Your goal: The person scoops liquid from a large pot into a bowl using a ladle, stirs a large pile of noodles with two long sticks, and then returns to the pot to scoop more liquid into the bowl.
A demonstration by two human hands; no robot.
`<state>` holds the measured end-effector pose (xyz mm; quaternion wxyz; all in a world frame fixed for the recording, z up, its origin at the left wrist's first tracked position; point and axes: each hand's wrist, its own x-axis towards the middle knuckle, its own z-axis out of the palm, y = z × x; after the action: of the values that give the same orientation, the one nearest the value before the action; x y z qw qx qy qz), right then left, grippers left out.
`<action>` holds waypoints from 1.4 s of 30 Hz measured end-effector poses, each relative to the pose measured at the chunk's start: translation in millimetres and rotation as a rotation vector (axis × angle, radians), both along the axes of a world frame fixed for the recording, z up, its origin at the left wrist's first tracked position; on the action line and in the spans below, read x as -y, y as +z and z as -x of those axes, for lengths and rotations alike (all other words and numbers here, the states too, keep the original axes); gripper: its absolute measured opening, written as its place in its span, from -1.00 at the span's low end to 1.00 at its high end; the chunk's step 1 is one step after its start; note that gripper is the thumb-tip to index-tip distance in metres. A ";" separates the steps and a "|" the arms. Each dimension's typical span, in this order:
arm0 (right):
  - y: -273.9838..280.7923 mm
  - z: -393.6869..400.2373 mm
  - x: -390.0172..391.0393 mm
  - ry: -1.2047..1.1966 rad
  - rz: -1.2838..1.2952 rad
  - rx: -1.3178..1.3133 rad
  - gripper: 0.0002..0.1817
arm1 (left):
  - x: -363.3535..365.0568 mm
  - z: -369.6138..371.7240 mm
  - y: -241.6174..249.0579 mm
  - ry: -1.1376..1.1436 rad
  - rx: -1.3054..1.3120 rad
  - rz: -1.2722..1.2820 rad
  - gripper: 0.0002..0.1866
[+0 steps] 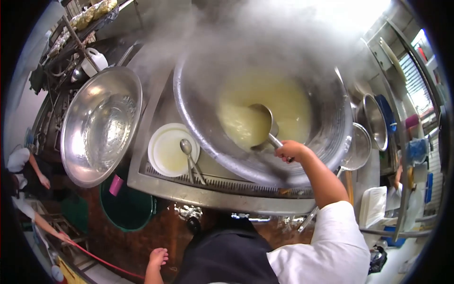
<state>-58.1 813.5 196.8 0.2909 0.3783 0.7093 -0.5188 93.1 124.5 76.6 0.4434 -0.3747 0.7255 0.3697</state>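
Observation:
My right hand (289,151) is closed around the handle of a metal ladle (265,124), whose bowl is dipped into pale yellow liquid (283,106) in a very large steaming steel wok (198,123). Thick steam rises over the wok and hides its far rim. My left hand (158,258) hangs low by my side, near the floor, fingers curled with nothing visible in it. I wear a white sleeve and a dark apron.
A white plate (163,151) with a metal spoon (188,154) sits on the steel counter (189,191) left of the wok. A big empty steel basin (101,125) lies further left. A green tub (127,208) is below. A person crouches at far left. Pots stand right.

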 end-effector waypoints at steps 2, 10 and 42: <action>13.3 -9.2 15.9 -0.009 0.087 -0.028 -0.78 | 6.0 -1.7 -4.4 -0.012 0.036 -0.021 -0.66; 70.6 -26.4 84.3 -0.005 0.310 -0.277 -0.66 | 12.4 21.5 -6.4 -0.062 0.038 -0.031 -0.75; 125.1 -23.1 196.4 0.116 -0.273 -0.445 -0.59 | 73.9 -18.6 -39.2 0.081 0.045 -0.111 -0.60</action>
<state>-35.0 617.1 322.0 0.1034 0.2495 0.8395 -0.4714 111.8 50.6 37.4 0.4644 -0.3868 0.6778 0.4187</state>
